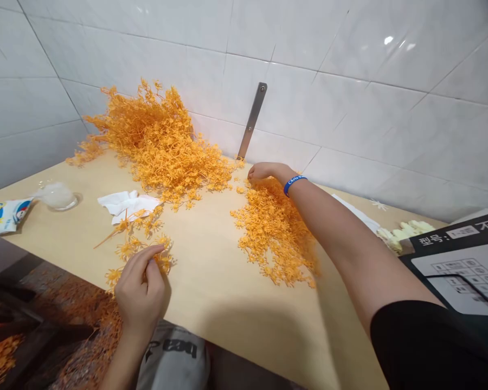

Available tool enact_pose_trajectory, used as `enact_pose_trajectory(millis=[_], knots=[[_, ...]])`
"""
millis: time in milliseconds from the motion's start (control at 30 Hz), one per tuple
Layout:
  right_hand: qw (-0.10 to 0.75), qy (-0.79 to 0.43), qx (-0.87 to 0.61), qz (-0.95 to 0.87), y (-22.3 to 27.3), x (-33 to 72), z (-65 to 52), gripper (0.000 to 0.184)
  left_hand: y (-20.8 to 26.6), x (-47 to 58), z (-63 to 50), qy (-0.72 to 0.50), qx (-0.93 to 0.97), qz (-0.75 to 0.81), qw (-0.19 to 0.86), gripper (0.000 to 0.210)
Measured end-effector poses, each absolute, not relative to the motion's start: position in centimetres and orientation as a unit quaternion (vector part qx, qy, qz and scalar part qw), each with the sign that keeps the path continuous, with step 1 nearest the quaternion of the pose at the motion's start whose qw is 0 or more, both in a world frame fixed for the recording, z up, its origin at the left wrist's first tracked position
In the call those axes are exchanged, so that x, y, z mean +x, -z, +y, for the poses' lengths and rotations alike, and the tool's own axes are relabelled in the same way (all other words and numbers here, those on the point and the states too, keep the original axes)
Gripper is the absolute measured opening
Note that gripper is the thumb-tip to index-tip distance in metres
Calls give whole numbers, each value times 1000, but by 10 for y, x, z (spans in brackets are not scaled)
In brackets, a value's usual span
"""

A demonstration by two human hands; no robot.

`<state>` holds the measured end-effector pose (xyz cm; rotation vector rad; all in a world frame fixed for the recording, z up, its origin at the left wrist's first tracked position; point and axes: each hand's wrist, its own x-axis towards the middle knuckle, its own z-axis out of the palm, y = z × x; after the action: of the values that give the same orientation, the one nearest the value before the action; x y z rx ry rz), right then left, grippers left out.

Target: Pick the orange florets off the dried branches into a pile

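Over the front left of the table, my left hand (140,281) is closed, its fingers curled against a small orange artificial flower sprig (162,254) that shows on both sides of it. More loose sprigs (146,221) lie just beyond, one with a bare stem. My right hand (262,171), wearing a blue wristband (293,183), reaches near the wall. It is closed at the far end of a spread bunch of orange flowers (274,233); its fingertips and anything in them are hidden. A large heap of the same flowers (158,141) rests against the wall at back left.
White tissue (126,205) lies left of centre. A clear dish with whitish contents (59,195) and a printed packet (6,215) stand at far left. A metal strip (252,120) rises by the wall. At right are pale flowers (406,232) and a black printed box (463,260).
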<state>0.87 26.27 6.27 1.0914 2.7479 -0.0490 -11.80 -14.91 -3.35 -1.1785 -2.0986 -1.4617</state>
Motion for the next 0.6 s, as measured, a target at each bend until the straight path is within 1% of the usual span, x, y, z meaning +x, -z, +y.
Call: enact_pose_trajectory(millis=[133,200,300,333,400,433,500,533,600], knots=[[67,32,368,927,-67,12,239,61,33,-119,-148,508,-414,-736,169,29],[63,47,359,930,-66,11,224,57,33,-118,-148,509,-421,-732,167,29],[45,63,357,931,-70,12,204,39,32,-117,-150,518,-415,-732,152,29],[25,64,358,931,-73,16,198,37,32,-116,-150,526,-405,-733,146,29],[-27,59,357,932,-82,27,181,41,33,-114,-151,547,-380,-733,137,29],[-69,75,354,930,-84,34,169,44,33,-114,-151,556,-368,-733,133,28],[-150,124,343,919,-83,51,133,50,33,-114,-151,568,-347,-737,120,28],[-236,261,330,876,-78,59,109,46,32,-114,-150,570,-341,-740,109,28],[-243,339,299,858,-59,71,53,39,28,-114,-148,575,-333,-742,85,27]])
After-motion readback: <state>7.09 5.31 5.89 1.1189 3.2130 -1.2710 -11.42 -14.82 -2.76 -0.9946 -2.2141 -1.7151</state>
